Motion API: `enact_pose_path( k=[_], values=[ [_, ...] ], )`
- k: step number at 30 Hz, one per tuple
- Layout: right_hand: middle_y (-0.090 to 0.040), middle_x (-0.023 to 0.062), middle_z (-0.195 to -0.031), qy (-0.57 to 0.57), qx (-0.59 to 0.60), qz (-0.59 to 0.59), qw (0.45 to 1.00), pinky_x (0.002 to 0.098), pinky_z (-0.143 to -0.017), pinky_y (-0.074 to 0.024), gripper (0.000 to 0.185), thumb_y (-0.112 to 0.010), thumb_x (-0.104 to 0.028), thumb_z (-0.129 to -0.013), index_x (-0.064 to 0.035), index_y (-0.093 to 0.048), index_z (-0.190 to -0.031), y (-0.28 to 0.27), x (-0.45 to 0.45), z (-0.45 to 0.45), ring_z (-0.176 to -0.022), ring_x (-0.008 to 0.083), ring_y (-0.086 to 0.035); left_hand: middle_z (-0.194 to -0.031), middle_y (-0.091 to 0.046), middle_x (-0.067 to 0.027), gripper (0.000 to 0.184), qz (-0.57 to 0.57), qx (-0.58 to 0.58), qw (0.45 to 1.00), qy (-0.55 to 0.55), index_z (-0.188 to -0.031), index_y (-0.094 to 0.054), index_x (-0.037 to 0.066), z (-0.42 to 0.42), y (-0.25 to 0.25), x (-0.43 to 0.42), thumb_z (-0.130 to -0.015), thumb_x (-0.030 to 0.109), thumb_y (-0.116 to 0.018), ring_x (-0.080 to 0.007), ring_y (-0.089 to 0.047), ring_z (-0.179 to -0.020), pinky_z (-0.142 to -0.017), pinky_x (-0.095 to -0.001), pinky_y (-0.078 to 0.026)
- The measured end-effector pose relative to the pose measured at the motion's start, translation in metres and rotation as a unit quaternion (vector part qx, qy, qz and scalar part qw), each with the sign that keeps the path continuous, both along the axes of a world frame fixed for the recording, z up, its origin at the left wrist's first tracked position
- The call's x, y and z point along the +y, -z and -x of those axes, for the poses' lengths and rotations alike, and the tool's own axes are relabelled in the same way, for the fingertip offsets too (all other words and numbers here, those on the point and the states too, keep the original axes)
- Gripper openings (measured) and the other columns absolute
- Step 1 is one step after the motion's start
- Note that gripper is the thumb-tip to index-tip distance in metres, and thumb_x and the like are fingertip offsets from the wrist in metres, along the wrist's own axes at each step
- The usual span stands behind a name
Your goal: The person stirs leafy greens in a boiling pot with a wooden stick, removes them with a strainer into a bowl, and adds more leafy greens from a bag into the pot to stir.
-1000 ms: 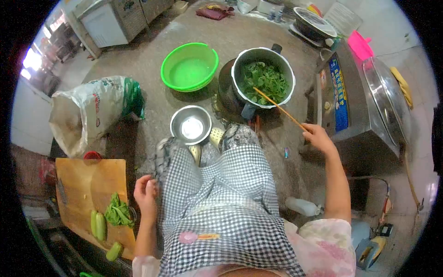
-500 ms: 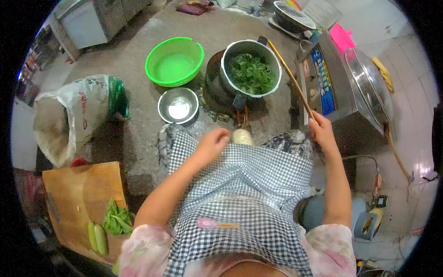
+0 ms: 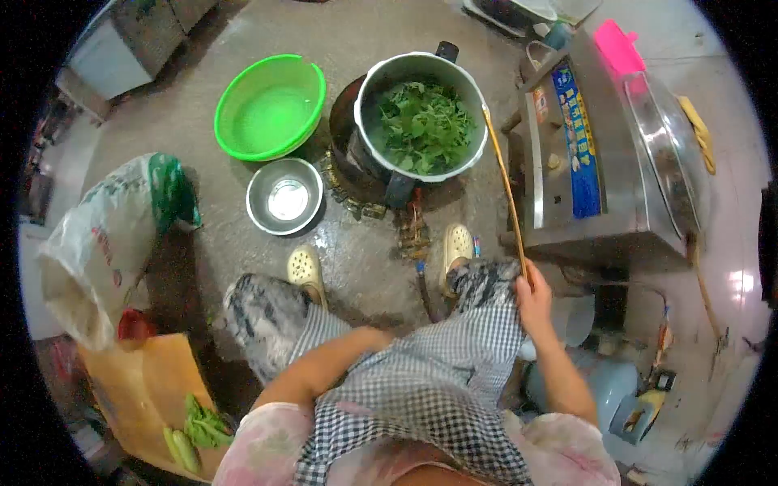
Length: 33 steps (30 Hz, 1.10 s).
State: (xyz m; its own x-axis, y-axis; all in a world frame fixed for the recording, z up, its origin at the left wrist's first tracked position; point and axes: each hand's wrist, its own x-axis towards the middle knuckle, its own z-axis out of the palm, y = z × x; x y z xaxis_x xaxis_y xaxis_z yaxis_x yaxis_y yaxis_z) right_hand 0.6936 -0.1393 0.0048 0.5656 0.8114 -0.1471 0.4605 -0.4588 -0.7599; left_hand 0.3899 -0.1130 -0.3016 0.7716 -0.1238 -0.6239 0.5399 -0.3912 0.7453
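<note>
My right hand point(image 3: 535, 298) is closed around the lower end of a long thin wooden stick point(image 3: 506, 182). The stick's upper end meets the right rim of a metal pot point(image 3: 364, 134) with black handles. Leafy greens point(image 3: 425, 130) lie inside that pot, which sits over a dark round stove point(image 3: 344, 166). Down at my lap, my left hand point(image 3: 371, 338) rests against the checked apron point(image 3: 421, 364), its fingers hidden by the folds.
Left of the pot are a green plastic basin point(image 3: 227, 146) and a steel bowl point(image 3: 253, 212). A white sack point(image 3: 113, 235) and a cutting board point(image 3: 121, 397) with zucchini point(image 3: 182, 449) and leaves lie left. A steel appliance point(image 3: 559, 231) and a grey gas cylinder point(image 3: 596, 385) stand right.
My view has shifted, and both shoes now show on the floor. My left hand has dropped from above my lap into the apron folds. The stick remains in my right hand.
</note>
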Motion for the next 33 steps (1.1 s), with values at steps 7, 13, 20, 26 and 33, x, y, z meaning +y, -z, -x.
enact_pose_path(
  k=[7,13,20,26,33],
  values=[
    [-0.049,0.0070,-0.085,-0.054,-0.038,0.019,0.998,0.0251,-0.069,-0.0404,0.041,-0.044,-0.011,-0.084,0.0038,-0.038,-0.121,0.008,0.032,-0.024,-0.074,0.0131,-0.046,-0.106,-0.055,-0.0185,0.035,0.087,-0.066,0.994,-0.019,-0.105,-0.056,0.002,-0.020,-0.042,-0.013,-0.084,0.027,-0.044,-0.0292,-0.054,-0.096,-0.083,-0.0413,-0.041],
    [-0.047,0.0046,-0.084,-0.043,-0.019,0.027,0.999,0.0250,-0.066,-0.0391,0.043,-0.044,-0.013,-0.084,0.0035,-0.035,-0.123,0.014,0.047,-0.054,-0.072,0.0113,-0.044,-0.100,-0.057,-0.0162,0.035,0.171,-0.111,0.979,-0.015,-0.109,-0.055,0.004,-0.090,-0.053,-0.019,-0.082,0.027,-0.050,-0.0269,-0.055,-0.092,-0.081,-0.0417,-0.041],
    [-0.045,0.0037,-0.086,-0.023,-0.039,-0.033,0.998,0.0243,-0.065,-0.0387,0.045,-0.042,-0.007,-0.082,0.0037,-0.034,-0.124,0.026,0.024,-0.050,-0.070,0.0105,-0.042,-0.089,-0.060,-0.0154,0.019,-0.080,-0.339,0.833,-0.429,-0.094,-0.059,0.003,-0.165,-0.087,0.124,-0.080,0.014,-0.053,-0.0308,-0.057,-0.081,-0.072,-0.0357,-0.046],
    [-0.046,0.0036,-0.087,0.039,-0.011,-0.091,0.995,0.0214,-0.062,-0.0377,0.043,-0.041,-0.004,-0.083,0.0028,-0.035,-0.125,0.035,-0.004,-0.043,-0.071,0.0089,-0.041,-0.113,-0.044,-0.0171,0.031,-0.192,-0.315,0.546,-0.752,-0.108,-0.052,0.002,-0.204,-0.203,0.338,-0.080,0.016,-0.051,-0.0285,-0.040,-0.111,-0.094,-0.0349,-0.032],
    [-0.047,0.0047,-0.084,0.001,-0.070,-0.127,0.989,0.0222,-0.060,-0.0373,0.037,-0.041,-0.004,-0.085,0.0045,-0.037,-0.120,0.036,-0.002,-0.053,-0.067,0.0097,-0.042,-0.111,-0.050,-0.0190,0.046,0.144,-0.069,0.535,-0.830,-0.114,-0.049,-0.003,-0.228,-0.175,0.417,-0.080,0.028,-0.053,-0.0305,-0.047,-0.105,-0.086,-0.0399,-0.038]
  ],
)
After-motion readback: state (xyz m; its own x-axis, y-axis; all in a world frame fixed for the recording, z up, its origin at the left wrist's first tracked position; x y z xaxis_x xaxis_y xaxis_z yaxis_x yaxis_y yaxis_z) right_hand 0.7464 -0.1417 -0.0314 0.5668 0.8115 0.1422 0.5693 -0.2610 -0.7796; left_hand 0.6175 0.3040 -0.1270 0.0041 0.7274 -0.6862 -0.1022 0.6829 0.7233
